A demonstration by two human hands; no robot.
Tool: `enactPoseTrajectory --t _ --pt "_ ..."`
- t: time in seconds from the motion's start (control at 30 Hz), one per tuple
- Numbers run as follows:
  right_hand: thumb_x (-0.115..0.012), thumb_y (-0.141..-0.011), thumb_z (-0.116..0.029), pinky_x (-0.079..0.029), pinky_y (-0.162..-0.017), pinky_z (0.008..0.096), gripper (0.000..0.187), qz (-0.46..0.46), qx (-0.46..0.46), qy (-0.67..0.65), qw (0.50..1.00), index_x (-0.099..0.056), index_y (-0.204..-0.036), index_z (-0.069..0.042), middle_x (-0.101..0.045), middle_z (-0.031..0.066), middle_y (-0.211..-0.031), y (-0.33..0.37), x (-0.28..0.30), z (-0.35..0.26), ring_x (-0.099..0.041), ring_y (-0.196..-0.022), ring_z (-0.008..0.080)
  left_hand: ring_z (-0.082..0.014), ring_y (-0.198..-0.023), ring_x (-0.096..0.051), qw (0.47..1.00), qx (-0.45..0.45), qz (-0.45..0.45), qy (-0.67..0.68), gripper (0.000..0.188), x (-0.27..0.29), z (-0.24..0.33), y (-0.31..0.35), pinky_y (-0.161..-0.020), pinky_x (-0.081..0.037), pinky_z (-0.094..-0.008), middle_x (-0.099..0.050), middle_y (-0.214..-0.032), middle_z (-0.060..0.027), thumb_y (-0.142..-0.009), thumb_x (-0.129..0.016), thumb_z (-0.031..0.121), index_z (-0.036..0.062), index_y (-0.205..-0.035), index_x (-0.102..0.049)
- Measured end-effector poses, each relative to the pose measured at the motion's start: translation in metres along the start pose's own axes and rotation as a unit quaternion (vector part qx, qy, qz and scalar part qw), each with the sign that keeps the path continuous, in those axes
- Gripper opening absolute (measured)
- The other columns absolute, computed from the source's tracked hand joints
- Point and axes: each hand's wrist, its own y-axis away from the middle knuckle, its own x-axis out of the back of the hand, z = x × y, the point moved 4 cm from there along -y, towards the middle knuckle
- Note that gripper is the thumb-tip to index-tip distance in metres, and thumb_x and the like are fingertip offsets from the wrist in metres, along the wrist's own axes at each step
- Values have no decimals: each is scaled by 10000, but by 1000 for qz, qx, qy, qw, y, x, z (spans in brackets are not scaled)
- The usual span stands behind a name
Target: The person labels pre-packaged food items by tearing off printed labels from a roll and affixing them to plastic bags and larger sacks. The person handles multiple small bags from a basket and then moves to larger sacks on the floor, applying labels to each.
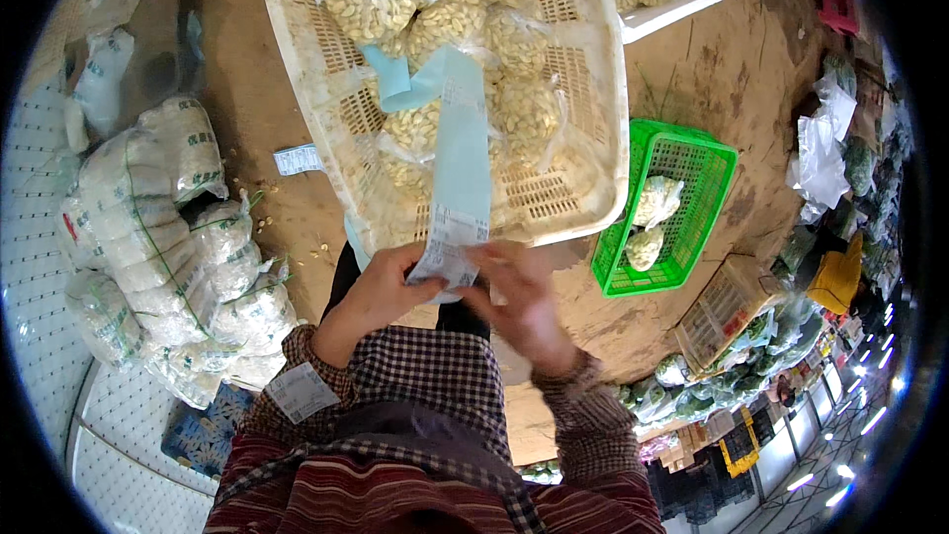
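Note:
Between my hands runs a light blue strip of backing paper (460, 158) with printed white labels at its near end. My left hand (381, 292) is closed, pinching this end between thumb and fingers. At the strip's right edge, my right hand (524, 302) has its fingertips curled on the label; motion blurs it. The strip's far part curls over clear bags (524, 114) of pale, clove-like pieces. These bags sit in a large, stained white plastic crate (593, 200) in front of me. A separate printed label (301, 391) is stuck to my left sleeve.
To the right stands a green crate (618, 272) with two small bags in it. A white box (682, 8) with another bag is at the upper right. Stacked white packages (148, 237) lie at left. A loose label (297, 159) is by the white crate.

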Motion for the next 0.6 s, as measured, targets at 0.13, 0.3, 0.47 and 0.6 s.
enactPoseTrajectory --t 0.13,0.3,0.47,0.6 --pt "-649 -646 -51 -436 -601 305 255 -22 18 -86 996 -582 -889 -9 -559 115 -798 -22 -38 11 -538 -706 235 -223 -727 -548 996 -34 -39 -77 248 7 -8 -2 -627 -423 -309 -536 -783 -167 -686 -586 66 -27 -900 -500" --pt "-528 -773 -42 -420 -609 239 99 -156 -315 -376 857 -585 -812 30 -571 33 -727 -21 -61 79 -511 -669 100 -169 -822 -549 996 14 -89 14 379 20 -44 -12 -696 -436 -286 -568 -925 -142 -708 -570 49 -8 -1070 -473" --pt "-544 -758 -68 -401 -542 261 109 227 -291 -152 917 -586 -806 21 -577 55 -689 -84 -1 216 -498 -612 123 -122 -864 -513 982 61 -18 175 390 41 -79 -34 -751 -420 -272 -559 -962 -79 -715 -549 9 -22 -1094 -460" --pt "-493 -795 -59 -440 -709 304 177 247 72 290 922 -564 -951 -13 -593 112 -867 -135 -6 260 -565 -790 234 -109 -838 -522 974 93 7 205 396 44 -96 -38 -737 -422 -255 -570 -934 -72 -703 -586 24 -30 -1076 -466"
